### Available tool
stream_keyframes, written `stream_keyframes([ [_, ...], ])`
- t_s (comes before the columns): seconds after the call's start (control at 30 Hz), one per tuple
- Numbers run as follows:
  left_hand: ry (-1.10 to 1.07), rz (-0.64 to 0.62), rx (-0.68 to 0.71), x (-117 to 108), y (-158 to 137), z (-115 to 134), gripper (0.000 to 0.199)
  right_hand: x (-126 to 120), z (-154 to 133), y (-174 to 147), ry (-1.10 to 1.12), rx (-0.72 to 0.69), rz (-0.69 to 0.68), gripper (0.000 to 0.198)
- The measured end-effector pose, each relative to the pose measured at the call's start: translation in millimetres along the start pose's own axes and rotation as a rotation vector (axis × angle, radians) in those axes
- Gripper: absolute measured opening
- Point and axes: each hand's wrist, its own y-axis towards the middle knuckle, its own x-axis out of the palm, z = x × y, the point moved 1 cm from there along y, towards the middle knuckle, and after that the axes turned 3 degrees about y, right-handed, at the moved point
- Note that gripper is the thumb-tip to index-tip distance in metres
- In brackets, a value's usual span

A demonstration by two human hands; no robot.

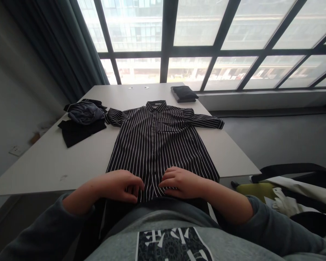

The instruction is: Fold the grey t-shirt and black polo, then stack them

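A black shirt with white stripes (152,141) lies front side up on the table, its collar pointing to the window. Its front is buttoned, the sleeves stretch out to both sides, and the hem hangs at the near edge by my body. My left hand (123,185) rests at the lower front, left of the button strip, its fingers loosely bent and apart. On the other side of the strip, my right hand (180,183) touches the cloth with its fingers slightly curved and spread. No fold of cloth shows clearly gripped in either hand.
The white table (228,154) stands before a large window. Crumpled dark clothes (84,116) lie at its left, and a folded dark stack (183,93) sits at the far right. Below on the right is a heap of garments (296,192). A curtain (57,43) hangs left.
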Motion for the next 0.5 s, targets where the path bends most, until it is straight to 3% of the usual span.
stream_keyframes([
  [0.07,0.077,0.121,-0.056,-5.4,3.2,-8.4,0.018,-4.9,10.1,-1.1,-0.017,0.082,0.050,0.026],
  [0.17,0.256,0.392,-0.172,-8.4,18.2,-34.3,0.033,-4.4,37.5,-4.9,-0.143,0.254,0.130,0.033],
  [0.23,0.374,0.484,-0.226,-2.5,31.2,-54.4,0.042,1.7,55.5,-7.7,-0.238,0.378,0.089,0.047],
  [0.37,0.443,0.418,-0.363,26.2,50.3,-87.8,0.061,16.4,73.2,-13.9,-0.249,0.535,-0.082,0.067],
  [0.5,0.452,0.431,-0.369,40.3,54.4,-108.2,0.061,9.7,85.2,-18.9,-0.198,0.534,-0.031,0.066],
])
